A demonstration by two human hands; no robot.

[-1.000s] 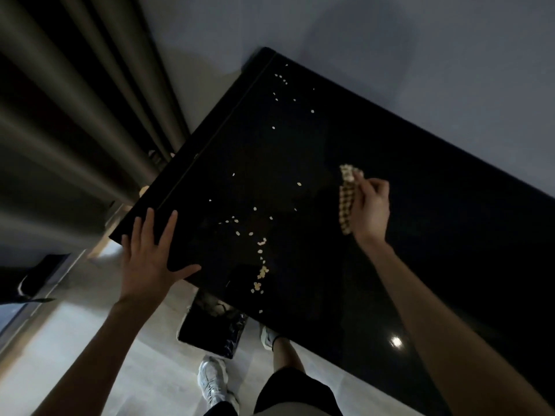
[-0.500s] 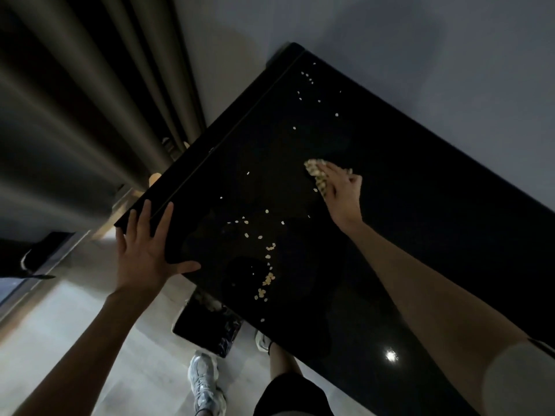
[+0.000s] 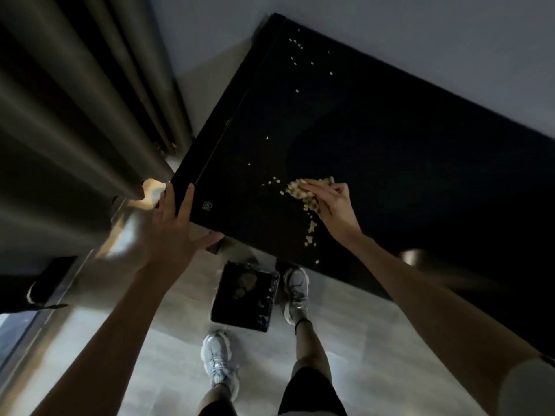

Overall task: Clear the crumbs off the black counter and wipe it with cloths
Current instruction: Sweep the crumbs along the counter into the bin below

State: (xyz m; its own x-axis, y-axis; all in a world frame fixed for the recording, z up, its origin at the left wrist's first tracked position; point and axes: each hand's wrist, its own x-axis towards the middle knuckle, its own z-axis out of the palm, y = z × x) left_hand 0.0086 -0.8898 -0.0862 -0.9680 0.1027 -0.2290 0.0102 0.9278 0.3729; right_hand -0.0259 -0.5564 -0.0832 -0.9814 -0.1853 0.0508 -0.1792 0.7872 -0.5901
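A glossy black counter (image 3: 390, 163) runs from the far corner toward the lower right. Pale crumbs (image 3: 310, 232) lie in a trail near its front edge, and a few more crumbs (image 3: 295, 48) are scattered at the far end. My right hand (image 3: 333, 202) presses a checked cloth (image 3: 303, 190) flat on the counter, with crumbs bunched against it. My left hand (image 3: 177, 223) rests with spread fingers on the counter's near left corner and holds nothing.
A black bin (image 3: 244, 295) lined with a bag stands on the pale floor under the counter's front edge, with scraps inside. My shoes (image 3: 295, 289) are beside it. Dark curtains (image 3: 75, 100) hang at the left. A grey wall backs the counter.
My right hand has dragged the cloth from the middle of the counter toward the front edge, gathering crumbs before it. My left hand shifted slightly along the corner.
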